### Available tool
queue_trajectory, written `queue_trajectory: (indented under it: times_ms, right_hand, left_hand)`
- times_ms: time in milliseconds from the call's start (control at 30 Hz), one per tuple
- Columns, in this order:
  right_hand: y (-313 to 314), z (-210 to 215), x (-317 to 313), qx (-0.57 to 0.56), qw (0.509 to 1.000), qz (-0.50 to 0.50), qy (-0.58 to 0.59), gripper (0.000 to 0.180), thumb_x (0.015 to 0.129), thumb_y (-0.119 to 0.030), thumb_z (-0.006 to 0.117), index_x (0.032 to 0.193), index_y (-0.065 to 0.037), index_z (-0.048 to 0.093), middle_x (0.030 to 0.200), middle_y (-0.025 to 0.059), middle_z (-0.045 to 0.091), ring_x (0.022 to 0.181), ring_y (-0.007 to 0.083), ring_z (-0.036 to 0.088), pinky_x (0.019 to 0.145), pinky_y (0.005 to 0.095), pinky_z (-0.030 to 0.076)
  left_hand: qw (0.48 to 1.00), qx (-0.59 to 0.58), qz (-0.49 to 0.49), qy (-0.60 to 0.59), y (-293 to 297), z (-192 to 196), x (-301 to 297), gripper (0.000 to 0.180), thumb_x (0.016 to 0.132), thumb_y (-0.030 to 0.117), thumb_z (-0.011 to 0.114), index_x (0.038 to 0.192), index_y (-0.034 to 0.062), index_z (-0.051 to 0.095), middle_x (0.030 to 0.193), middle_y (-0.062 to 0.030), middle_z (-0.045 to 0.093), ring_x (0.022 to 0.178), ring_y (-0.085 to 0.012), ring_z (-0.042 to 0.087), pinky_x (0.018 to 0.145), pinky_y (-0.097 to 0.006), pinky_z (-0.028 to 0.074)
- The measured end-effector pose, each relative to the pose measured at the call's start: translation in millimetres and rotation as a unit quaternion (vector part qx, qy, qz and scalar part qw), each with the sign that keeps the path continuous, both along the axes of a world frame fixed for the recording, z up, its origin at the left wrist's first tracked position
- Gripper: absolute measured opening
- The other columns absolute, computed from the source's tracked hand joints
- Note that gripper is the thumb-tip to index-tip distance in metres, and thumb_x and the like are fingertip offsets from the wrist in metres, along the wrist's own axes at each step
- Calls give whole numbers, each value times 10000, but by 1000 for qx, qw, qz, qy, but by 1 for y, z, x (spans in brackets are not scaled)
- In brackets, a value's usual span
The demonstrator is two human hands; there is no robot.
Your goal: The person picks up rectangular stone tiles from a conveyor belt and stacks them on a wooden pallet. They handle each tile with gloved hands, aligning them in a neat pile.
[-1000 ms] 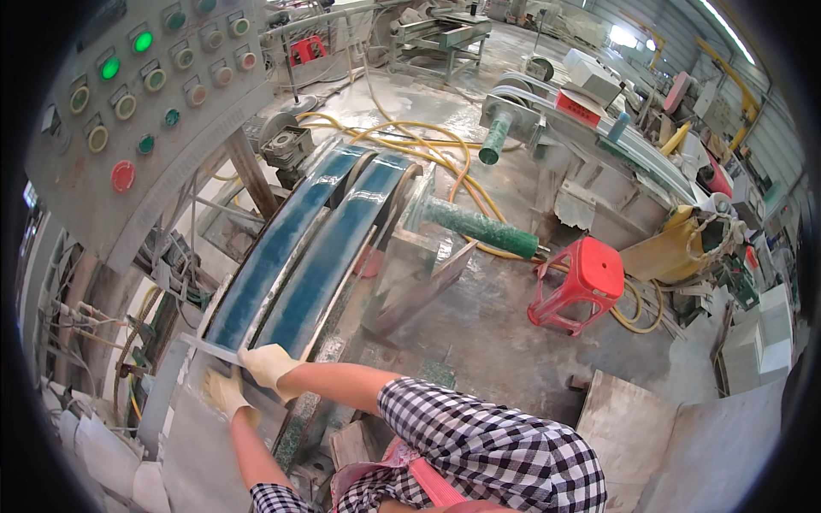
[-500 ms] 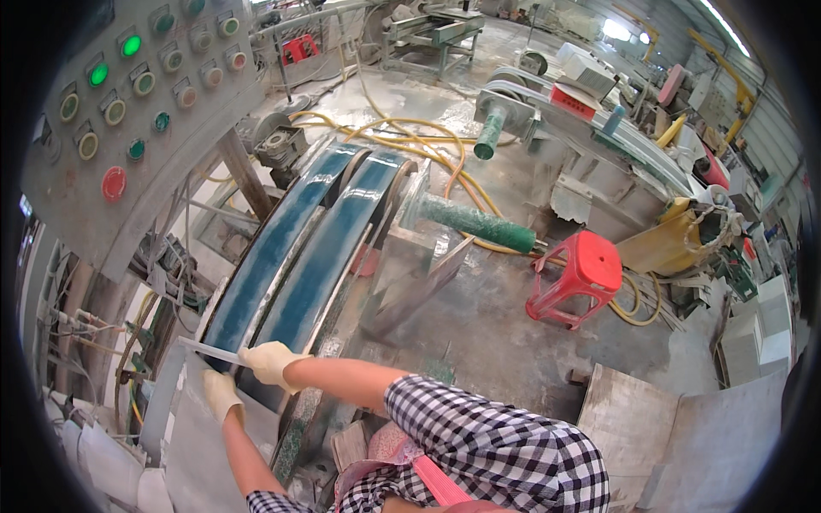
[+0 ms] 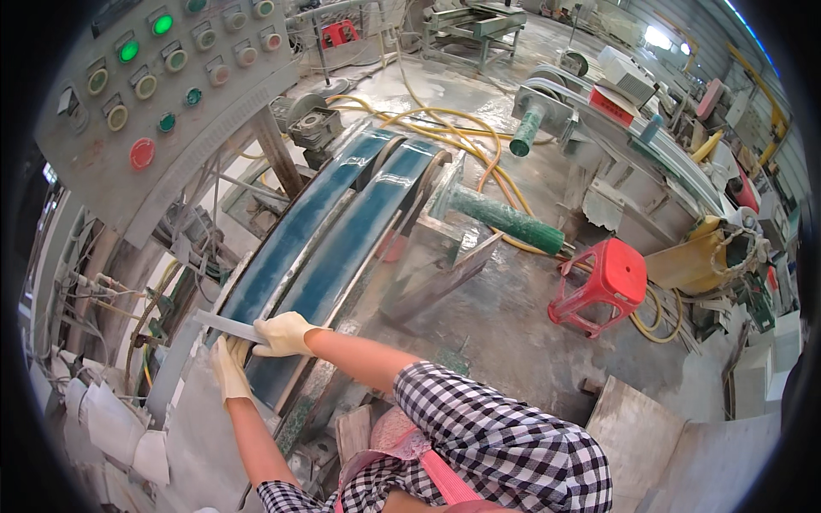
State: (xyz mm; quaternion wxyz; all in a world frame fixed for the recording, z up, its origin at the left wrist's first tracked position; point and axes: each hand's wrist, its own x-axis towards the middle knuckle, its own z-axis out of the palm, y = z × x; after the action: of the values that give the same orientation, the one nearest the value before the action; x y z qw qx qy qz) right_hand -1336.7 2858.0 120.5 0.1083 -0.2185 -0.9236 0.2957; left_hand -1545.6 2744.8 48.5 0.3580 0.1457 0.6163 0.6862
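Daylight came from bright openings at upper right; shadows were soft, focus sharp, and edges bent into black fisheye corners.

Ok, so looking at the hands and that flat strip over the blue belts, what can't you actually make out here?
All in the head view:
- Left hand: its grip on the flat strip is unclear; the fingers sit behind the strip's edge.
- Right hand: the glove hides how the fingertips meet the strip.
- Blue belts: the near ends are covered by both hands.
- Control panel: button markings are too small to read.
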Motion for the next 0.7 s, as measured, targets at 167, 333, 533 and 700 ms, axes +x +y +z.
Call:
queue_trajectory:
  times_ms: [167, 333, 533, 700]
  right_hand:
    - [-14, 22, -5, -174, 978, -87, -80, 291, 957, -280, 449, 1065, -62, 609, 960, 192, 662, 949, 392, 641, 815, 464, 509]
    - [-24, 27, -5, -251, 953, -165, -40, 319, 973, -259, 391, 1055, -63, 630, 1052, 185, 667, 988, 383, 639, 877, 446, 501]
    - [-24, 28, -2, -152, 979, -135, -27, 253, 956, -208, 448, 1078, -38, 591, 970, 200, 673, 925, 404, 646, 819, 480, 512]
    - [-21, 21, 0, -98, 988, -117, 3, 201, 920, -196, 497, 994, -29, 581, 901, 197, 674, 864, 408, 652, 773, 488, 517]
  left_hand:
    - [696, -464, -18, 548, -51, -1, -14, 662, 859, 405, 661, 1367, 28, 466, 1343, -157, 549, 1223, -366, 522, 1013, -487, 410]
    - [658, -659, 24, 364, -51, -2, -19, 874, 743, 546, 717, 1429, 103, 404, 1490, -173, 356, 1358, -390, 338, 963, -684, 323]
    - [638, -674, 39, 370, -23, 18, -1, 856, 729, 516, 753, 1389, 98, 404, 1406, -187, 401, 1336, -380, 359, 950, -669, 360]
    - [659, -656, 25, 366, -25, 40, 4, 727, 753, 401, 764, 1328, 66, 471, 1364, -180, 471, 1260, -375, 466, 928, -597, 439]
